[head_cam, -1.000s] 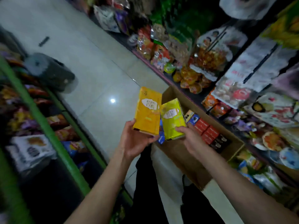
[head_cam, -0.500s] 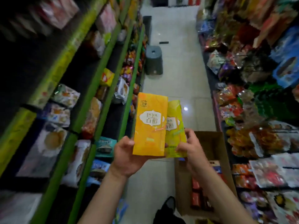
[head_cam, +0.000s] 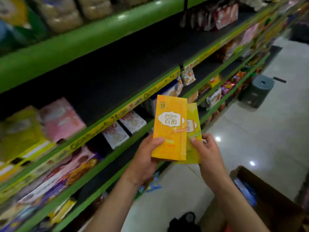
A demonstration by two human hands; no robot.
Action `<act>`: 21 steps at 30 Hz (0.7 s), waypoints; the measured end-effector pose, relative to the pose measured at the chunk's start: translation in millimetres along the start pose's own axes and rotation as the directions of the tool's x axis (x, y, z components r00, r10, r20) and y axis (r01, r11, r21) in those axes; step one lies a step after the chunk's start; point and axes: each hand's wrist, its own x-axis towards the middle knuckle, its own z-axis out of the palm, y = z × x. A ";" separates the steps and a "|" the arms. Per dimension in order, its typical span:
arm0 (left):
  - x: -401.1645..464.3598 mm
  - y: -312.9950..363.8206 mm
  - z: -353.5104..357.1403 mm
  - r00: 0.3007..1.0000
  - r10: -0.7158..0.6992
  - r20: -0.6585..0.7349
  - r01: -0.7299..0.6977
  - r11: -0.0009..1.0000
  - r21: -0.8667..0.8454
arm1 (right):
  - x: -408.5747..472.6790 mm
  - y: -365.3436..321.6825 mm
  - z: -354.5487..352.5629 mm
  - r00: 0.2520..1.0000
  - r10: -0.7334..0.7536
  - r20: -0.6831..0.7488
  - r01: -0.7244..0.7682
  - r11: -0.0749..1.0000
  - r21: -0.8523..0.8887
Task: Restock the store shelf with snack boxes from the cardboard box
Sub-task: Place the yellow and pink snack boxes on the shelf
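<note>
My left hand (head_cam: 145, 159) grips the lower end of an upright orange snack box (head_cam: 170, 128). Partly hidden behind it is a yellow-green snack box (head_cam: 194, 133), held at its lower right by my right hand (head_cam: 207, 152). Both boxes are raised in front of the green-edged store shelf (head_cam: 100, 91), whose dark middle level has a wide bare stretch. Pink and yellow boxes (head_cam: 50, 121) stand on that level at the left. The open cardboard box (head_cam: 265, 186) sits on the floor at the lower right, with blue packs showing inside.
Lower shelf levels hold white snack bags (head_cam: 123, 128) and mixed packets (head_cam: 70, 171). A grey plastic stool (head_cam: 257, 91) stands in the tiled aisle to the right. Bagged goods fill the top shelf (head_cam: 63, 12).
My view has swung from the cardboard box and the aisle toward the left-hand shelf. Both hands have kept the two boxes and brought them together, the orange one overlapping the green.
</note>
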 end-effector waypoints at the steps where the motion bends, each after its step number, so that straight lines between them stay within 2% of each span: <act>1: -13.8 4.9 -5.6 0.998 0.046 -0.049 -0.044 0.998 0.049 | -7.2 -1.2 10.0 0.999 -0.005 0.035 0.006 1.000 -0.017; 5: -62.2 29.1 -30.8 0.965 0.187 -0.185 -0.157 0.973 0.166 | -25.8 -8.8 54.5 0.987 -0.035 0.156 0.045 0.997 -0.060; 10: -91.4 66.3 -56.6 0.883 0.319 -0.345 -0.246 0.939 0.239 | -28.2 -29.9 110.0 0.949 -0.049 0.311 0.093 0.987 -0.129; 15: -108.0 95.1 -68.5 0.787 0.397 -0.472 -0.300 0.915 0.270 | -6.4 -47.6 157.6 0.866 -0.043 0.498 0.115 0.986 -0.116; 21: -129.2 111.4 -74.7 0.650 0.413 -0.637 -0.395 0.901 0.181 | 28.4 -59.8 199.6 0.722 0.025 0.692 0.089 0.988 -0.129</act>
